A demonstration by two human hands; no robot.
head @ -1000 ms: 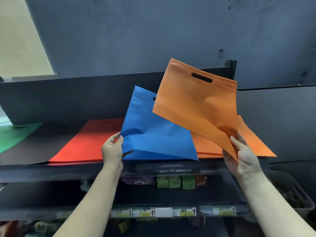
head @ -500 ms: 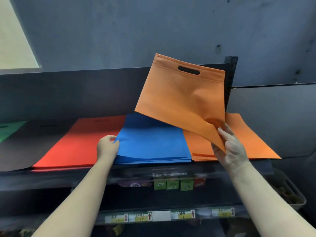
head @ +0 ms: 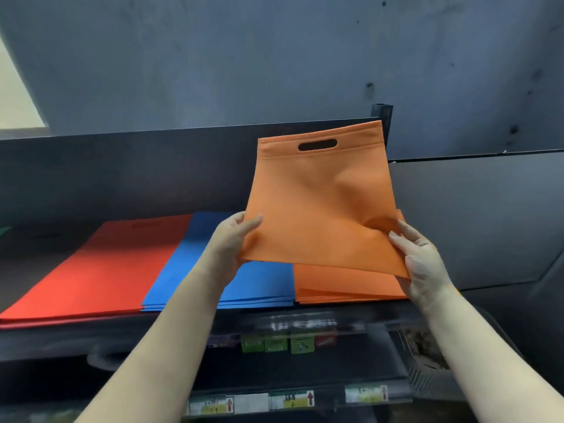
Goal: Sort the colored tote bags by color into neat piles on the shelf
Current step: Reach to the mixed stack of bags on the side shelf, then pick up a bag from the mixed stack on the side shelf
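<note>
An orange tote bag (head: 320, 203) with a cut-out handle is held up above the shelf (head: 189, 328), tilted away from me. My left hand (head: 232, 239) grips its lower left corner and my right hand (head: 418, 257) pinches its lower right corner. Under it lies the orange pile (head: 345, 285). The blue pile (head: 259, 285) lies to its left, then the red pile (head: 100, 270). A dark bag (head: 33, 254) lies flat at the far left, and a sliver of green (head: 4, 231) shows beyond it.
A dark back panel (head: 152, 169) rises behind the piles, with a black post (head: 381, 112) at its right end. Below the shelf, small green and red packets (head: 280, 343) and price labels (head: 290, 399) show. A grey basket (head: 427, 367) stands at the lower right.
My left hand left the blue pile, which now lies flat, and took the orange bag's lower left corner. The orange bag swung upright over the orange pile.
</note>
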